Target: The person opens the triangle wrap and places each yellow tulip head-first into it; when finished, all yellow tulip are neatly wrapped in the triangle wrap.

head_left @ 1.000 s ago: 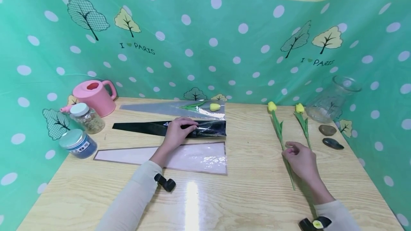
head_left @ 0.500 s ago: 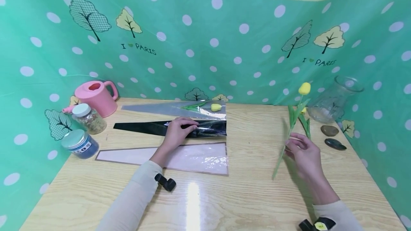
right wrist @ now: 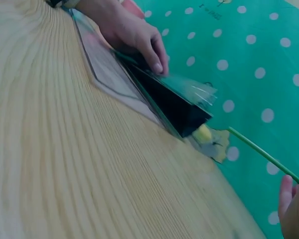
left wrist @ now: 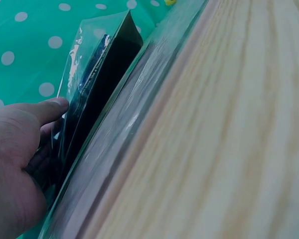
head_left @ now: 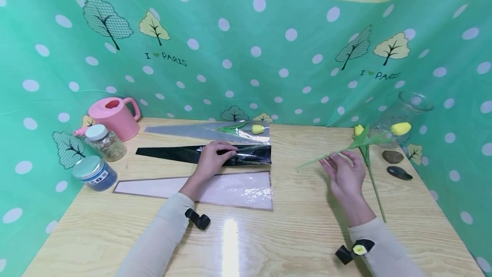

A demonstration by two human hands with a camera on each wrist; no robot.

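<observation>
On the pale wooden table (head_left: 269, 243) her left hand (head_left: 210, 157) pinches the black flower sleeve (head_left: 246, 154) open flat on the wood, her right hand (head_left: 344, 176) holds a yellow tulip (head_left: 399, 129) aloft by its stem, before the polka-dot green backdrop (head_left: 238, 54).

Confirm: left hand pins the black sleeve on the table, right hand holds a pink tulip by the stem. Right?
Not quite. The tulip is yellow, not pink, as the head view shows. The rest holds: the left hand pins the black sleeve on the table, and the right hand holds the tulip by its stem.
</observation>
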